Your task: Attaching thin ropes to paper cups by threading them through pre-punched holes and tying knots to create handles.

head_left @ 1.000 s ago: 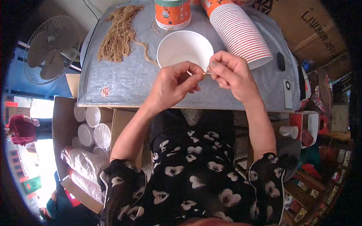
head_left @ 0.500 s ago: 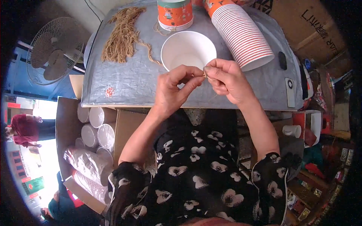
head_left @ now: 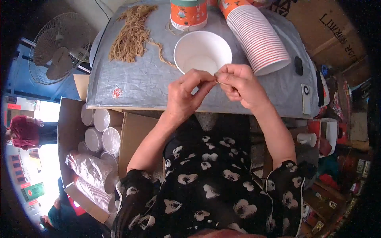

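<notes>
Both hands pinch a thin cord before a white paper tub

The white paper tub (head_left: pixel 203 51) stands on a grey-covered table (head_left: pixel 147 89), its round mouth facing up. Just on the near side of the tub, the left hand (head_left: pixel 184 93) has thumb and forefinger pressed together at the tips, and the right hand (head_left: pixel 242 87) meets it there, thumb clamped against its bent forefinger. Between them they grip a thin tan cord (head_left: pixel 219 82); only a short bit shows, so how it is looped or knotted cannot be told. Left of the tub lies a loose bundle of tan twine (head_left: pixel 133 37), one strand (head_left: pixel 162 55) running to the tub's left side. Behind the tub, an orange printed tub (head_left: pixel 189 18) stands upright. To its right, a long nested stack of paper tubs (head_left: pixel 260 39) lies on its side.
</notes>
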Demonstrator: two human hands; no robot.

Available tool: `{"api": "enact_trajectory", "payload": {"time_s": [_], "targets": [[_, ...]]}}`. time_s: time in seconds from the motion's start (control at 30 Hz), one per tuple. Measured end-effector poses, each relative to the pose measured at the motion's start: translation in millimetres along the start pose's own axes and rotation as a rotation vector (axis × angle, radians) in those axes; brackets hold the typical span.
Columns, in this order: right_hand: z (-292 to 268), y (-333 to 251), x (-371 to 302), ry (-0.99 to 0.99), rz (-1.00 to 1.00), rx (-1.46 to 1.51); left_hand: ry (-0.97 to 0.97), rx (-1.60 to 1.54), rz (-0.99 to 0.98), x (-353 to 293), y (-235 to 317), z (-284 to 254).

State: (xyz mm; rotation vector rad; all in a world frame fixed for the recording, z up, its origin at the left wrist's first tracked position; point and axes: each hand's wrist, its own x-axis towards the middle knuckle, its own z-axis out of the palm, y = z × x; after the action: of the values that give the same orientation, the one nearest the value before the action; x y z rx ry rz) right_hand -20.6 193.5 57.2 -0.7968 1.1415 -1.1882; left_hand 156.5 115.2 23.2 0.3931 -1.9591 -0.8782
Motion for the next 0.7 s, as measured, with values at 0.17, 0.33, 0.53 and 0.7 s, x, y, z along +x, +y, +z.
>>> {"api": "enact_trajectory", "payload": {"time_s": [0.17,0.33,0.53,0.7], "targets": [[-3,-5,2,0.035,0.007,-0.002,0.030,-0.299,-0.276,-2,-10,2],[-2,1,-2,0.235,-0.462,-0.379,-0.049,-0.584,-0.633,7,-5,-11],[-2,21,-8,0.270,-0.647,-0.655,-0.004,-0.719,-0.755,9,-7,-8],[11,29,-4,0.384,-0.743,-0.754,-0.005,-0.715,-0.747,8,-8,-4]]}}
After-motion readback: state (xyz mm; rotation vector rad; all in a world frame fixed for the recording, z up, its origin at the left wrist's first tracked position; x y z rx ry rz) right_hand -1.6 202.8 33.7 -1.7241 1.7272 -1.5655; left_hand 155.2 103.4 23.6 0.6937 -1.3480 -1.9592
